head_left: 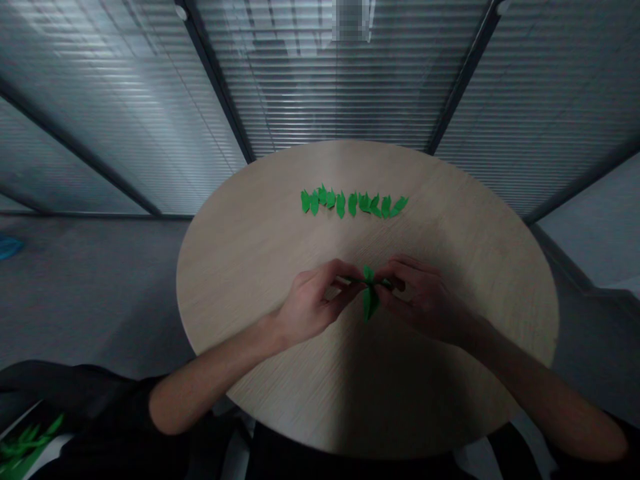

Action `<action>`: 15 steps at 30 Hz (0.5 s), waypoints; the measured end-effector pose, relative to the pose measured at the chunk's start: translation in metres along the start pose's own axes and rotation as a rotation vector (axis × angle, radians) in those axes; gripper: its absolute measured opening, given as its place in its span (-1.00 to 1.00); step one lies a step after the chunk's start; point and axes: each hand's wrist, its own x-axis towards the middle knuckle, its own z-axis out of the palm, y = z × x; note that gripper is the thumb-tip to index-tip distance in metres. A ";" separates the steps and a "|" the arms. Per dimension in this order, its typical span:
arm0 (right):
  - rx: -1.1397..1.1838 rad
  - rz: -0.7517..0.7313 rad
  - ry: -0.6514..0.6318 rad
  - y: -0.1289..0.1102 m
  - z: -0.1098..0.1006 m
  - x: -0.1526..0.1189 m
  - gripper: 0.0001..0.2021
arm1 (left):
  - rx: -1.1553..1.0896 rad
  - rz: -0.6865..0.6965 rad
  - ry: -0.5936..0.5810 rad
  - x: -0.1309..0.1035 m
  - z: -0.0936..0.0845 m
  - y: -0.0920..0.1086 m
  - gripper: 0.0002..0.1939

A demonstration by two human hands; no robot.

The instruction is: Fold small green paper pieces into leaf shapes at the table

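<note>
Over the middle of the round table, both my hands pinch one small folded green leaf-like piece [369, 303], perhaps paper. My left hand [315, 297] is closed on its left side, thumb and fingertips pressed together. On the opposite side my right hand [423, 293] grips it in the same way. One pointed part hangs down toward me and a smaller tip sticks up between the fingers; the parts under my fingertips are mostly hidden. Farther back lies a row of several similar green pieces [353, 203], some touching or overlapping.
The round wooden table [240, 247] has its far edge near glass panels with blinds [340, 100]. At the lower left, more green leafy pieces [30, 443] sit in or on something white beside me. A blue object [10, 247] lies on the grey floor at the far left.
</note>
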 end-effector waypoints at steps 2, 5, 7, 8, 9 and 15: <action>-0.010 -0.017 0.002 0.001 0.000 0.000 -0.94 | 0.003 0.013 0.001 0.000 0.000 0.000 -0.90; -0.011 -0.043 0.017 0.001 0.001 0.000 -0.92 | 0.009 0.023 -0.013 0.000 0.000 -0.001 -0.88; -0.001 -0.043 0.026 0.002 0.002 0.000 -0.93 | 0.011 0.021 -0.017 0.000 -0.001 -0.002 -0.87; 0.001 -0.034 0.032 0.002 0.003 0.000 -0.94 | 0.016 0.024 -0.016 0.000 -0.001 -0.002 -0.87; 0.004 -0.022 0.041 0.003 0.004 0.000 -0.94 | 0.024 0.032 -0.012 0.000 -0.001 -0.002 -0.88; -0.016 0.004 0.067 0.012 0.011 -0.002 -0.93 | 0.068 0.044 -0.009 0.000 0.001 -0.009 -0.92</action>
